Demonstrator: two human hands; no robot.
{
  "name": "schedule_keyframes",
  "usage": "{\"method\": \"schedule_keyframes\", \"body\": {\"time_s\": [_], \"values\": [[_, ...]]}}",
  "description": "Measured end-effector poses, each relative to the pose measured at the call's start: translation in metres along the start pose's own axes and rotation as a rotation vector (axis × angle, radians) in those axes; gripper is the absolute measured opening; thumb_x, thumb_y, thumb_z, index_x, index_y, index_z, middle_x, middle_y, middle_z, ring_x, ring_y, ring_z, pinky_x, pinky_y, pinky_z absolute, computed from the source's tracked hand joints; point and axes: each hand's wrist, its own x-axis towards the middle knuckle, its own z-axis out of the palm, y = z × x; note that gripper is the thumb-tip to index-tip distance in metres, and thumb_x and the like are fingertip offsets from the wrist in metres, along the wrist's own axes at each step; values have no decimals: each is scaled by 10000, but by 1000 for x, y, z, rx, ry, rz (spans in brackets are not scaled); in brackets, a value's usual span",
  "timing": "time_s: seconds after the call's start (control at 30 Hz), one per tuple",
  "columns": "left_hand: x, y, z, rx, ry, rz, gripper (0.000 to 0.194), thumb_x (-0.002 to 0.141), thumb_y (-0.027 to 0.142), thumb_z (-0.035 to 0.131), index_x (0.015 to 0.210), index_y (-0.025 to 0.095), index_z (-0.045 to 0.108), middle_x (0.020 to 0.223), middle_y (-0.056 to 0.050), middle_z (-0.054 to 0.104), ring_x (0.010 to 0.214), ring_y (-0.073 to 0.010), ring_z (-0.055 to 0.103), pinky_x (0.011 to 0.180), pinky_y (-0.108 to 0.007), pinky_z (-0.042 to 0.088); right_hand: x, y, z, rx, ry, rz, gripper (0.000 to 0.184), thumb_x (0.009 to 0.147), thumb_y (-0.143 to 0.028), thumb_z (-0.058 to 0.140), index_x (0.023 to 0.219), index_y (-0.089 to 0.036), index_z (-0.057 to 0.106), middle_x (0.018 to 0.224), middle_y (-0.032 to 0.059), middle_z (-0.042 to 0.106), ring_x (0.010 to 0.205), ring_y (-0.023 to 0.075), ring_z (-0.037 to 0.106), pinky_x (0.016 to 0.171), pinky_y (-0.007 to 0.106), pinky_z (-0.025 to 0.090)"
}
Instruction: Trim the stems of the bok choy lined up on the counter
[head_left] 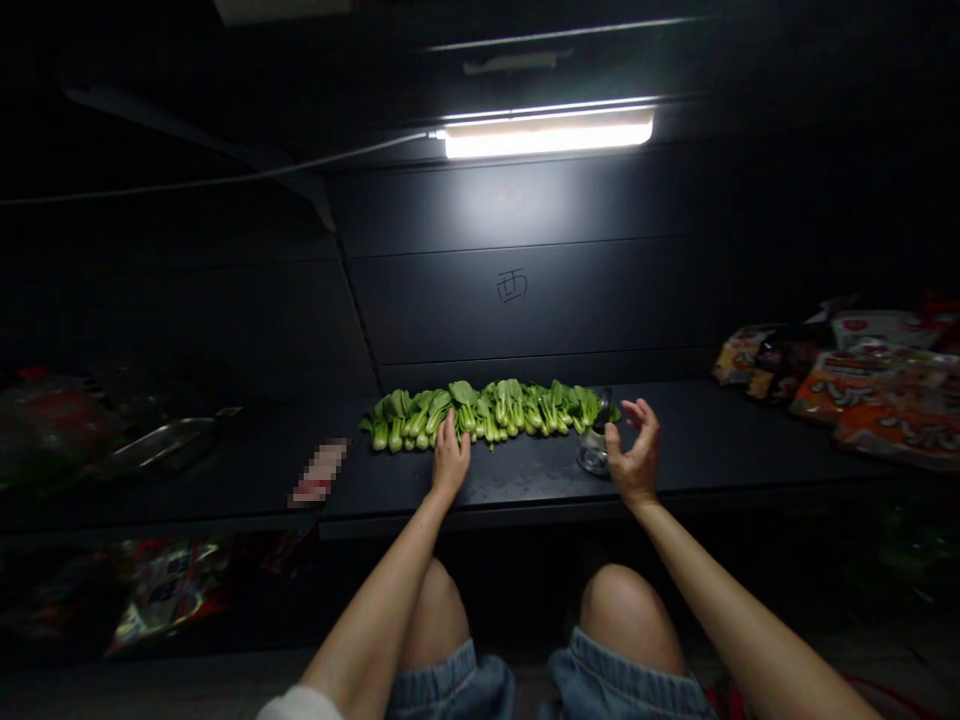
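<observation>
A row of leafy greens (pixel 510 408) lay across the middle of a dark shelf (pixel 517 490), packed side by side, with the pale stalk ends toward the near side and the leaves toward the far side. The left hand (pixel 451 458) reached to the near edge of the row, left of its middle, its fingers nearly straight and close together, laid over the stalks of a few of the greens without being closed round any; whether the fingertips pressed on them could not be told. The right hand (pixel 636 460) was raised by the row's right end, its thumb and curved fingers well parted, with nothing seen in its grasp. Just left of it stood a clear item (pixel 592 455), partly hidden by the thumb, and whether the two touched could not be told. Colourful packets (pixel 862 390) were heaped at the far right, while a metal tray (pixel 174 445) lay well to the left, with a pixelated patch (pixel 320 473) between it and the greens. Above, a lit lamp (pixel 551 135) with a white cable (pixel 262 174) running left brightened the back panel (pixel 450 315), which bore a handwritten mark (pixel 512 286).
</observation>
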Motion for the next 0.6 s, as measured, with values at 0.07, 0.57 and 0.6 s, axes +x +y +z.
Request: {"method": "schedule_keyframes", "body": {"time_s": [0.07, 0.57, 0.6], "values": [[-1, 6, -4, -33, -14, -29, 572, 892, 294, 435, 1433, 147, 319, 1112, -133, 598, 1025, -212, 590, 936, -387, 462, -5, -24, 4, 24, -168, -59, 643, 884, -426, 452, 1440, -177, 246, 1075, 106, 594, 1010, 223, 572, 938, 401, 433], [-3, 76, -28, -755, -127, -61, 887, 855, 201, 563, 1497, 293, -42, 614, 107, 365, 548, -68, 359, 570, -184, 314, -36, -71, 73, 565, -619, 138, 886, 815, -225, 525, 1521, -232, -10, 583, -112, 373, 516, 92, 372, 561, 209, 340], [-3, 74, -26, -777, -139, -79, 902, 856, 207, 568, 1495, 290, -63, 613, 108, 370, 547, -67, 355, 568, -184, 310, -36, -68, 76, 581, -619, 166, 902, 808, -233, 532, 1520, -232, -22, 584, -112, 381, 517, 92, 374, 557, 209, 337]]}}
